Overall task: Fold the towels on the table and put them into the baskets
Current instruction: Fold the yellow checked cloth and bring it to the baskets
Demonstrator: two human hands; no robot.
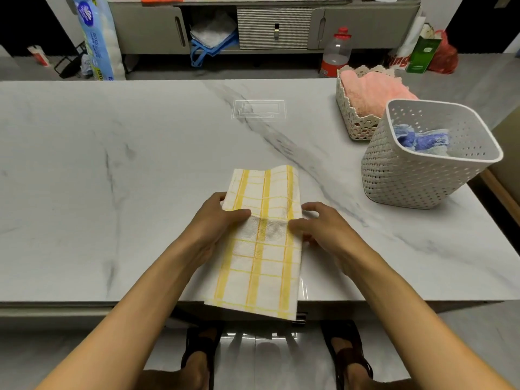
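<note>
We pinch the yellow checked towel (264, 263) at its middle, left hand (216, 220) on its left edge, right hand (323, 229) on its right, thumbs on top, likely to fold it across. It overhangs the table's (112, 164) near edge; the woven basket (405, 178) and lace-edged basket (346, 108) wait at the right

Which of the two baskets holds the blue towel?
The taller woven basket in front; the low lacy basket behind it holds a pink towel.

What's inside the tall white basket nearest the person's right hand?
A bunched blue towel lies in the tall white basket. The basket's bottom and anything beneath the towel are hidden by the cloth and the near wall.
</note>
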